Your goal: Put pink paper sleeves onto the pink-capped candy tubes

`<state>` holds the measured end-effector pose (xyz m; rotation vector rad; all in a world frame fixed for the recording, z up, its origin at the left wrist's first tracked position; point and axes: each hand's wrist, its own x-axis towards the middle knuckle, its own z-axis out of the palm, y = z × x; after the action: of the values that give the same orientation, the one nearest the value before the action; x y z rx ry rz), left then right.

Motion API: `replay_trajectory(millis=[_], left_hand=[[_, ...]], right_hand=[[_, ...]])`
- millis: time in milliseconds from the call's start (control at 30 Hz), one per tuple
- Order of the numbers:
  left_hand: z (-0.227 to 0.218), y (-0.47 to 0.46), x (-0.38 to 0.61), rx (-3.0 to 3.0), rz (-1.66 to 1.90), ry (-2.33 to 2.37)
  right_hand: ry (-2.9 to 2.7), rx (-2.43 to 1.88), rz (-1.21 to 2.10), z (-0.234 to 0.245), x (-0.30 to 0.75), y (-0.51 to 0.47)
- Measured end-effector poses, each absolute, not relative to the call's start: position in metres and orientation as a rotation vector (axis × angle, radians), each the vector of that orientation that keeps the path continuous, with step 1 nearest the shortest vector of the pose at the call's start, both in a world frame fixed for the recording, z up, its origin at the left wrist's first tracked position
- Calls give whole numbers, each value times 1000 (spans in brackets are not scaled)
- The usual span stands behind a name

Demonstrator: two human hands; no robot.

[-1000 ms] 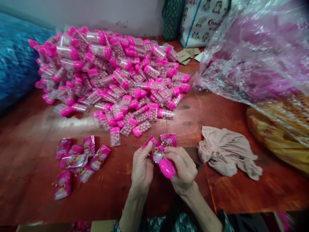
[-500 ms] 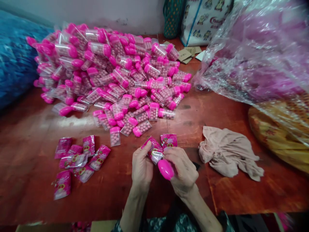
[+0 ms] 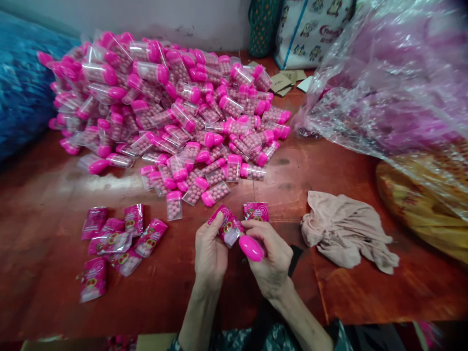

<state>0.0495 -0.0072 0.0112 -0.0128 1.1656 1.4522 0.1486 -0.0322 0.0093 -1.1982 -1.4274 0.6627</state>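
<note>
My left hand (image 3: 211,251) is closed, thumb on top, on a printed pink plastic sleeve (image 3: 227,225) with a clear lower end. My right hand (image 3: 272,261) grips a small candy container by its glossy pink cap (image 3: 251,248); its body is hidden by the fingers. The cap lies close to the sleeve's clear end, and I cannot tell whether the container touches it. Just beyond my right fingers is another printed pink packet (image 3: 256,211), flat on the table. Several sleeved packets (image 3: 151,237) lie in a loose group to the left of my left hand.
A large heap of clear pink-capped candy containers (image 3: 183,115) covers the back of the red-brown table (image 3: 288,180). To the right lie a crumpled beige cloth (image 3: 347,229) and a big clear plastic bag (image 3: 387,83). A blue bag (image 3: 25,83) stands at the left edge.
My left hand and the sleeve have shifted slightly left. The right hand, with the pink-capped container, has moved slightly up and left. The packets on the table stay put.
</note>
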Motion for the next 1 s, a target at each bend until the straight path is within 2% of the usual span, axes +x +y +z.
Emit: replay_trajectory(millis=[333,500,633,733,867,1000], left_hand=[[9,-9,52,9,1417,1166],[7,-7,50,-15,1437,1202],[7,-4,41,-70,1509,1241],[7,-2,35,-78,1586,1235],[10,-3,38,-89,1576,1211],[12,-5,45,-48,1515,1194]], right_hand=[[-1420,-1229,589,6,151,-31],[-1417,-1235,696,7,151,-32],[-1195,-1380,813,9,156,-35],[-1021,-1471,1032,12,158,-37],[-932,-1296,1497,18,151,-42],[-918,-1223,1601,22,142,-45]])
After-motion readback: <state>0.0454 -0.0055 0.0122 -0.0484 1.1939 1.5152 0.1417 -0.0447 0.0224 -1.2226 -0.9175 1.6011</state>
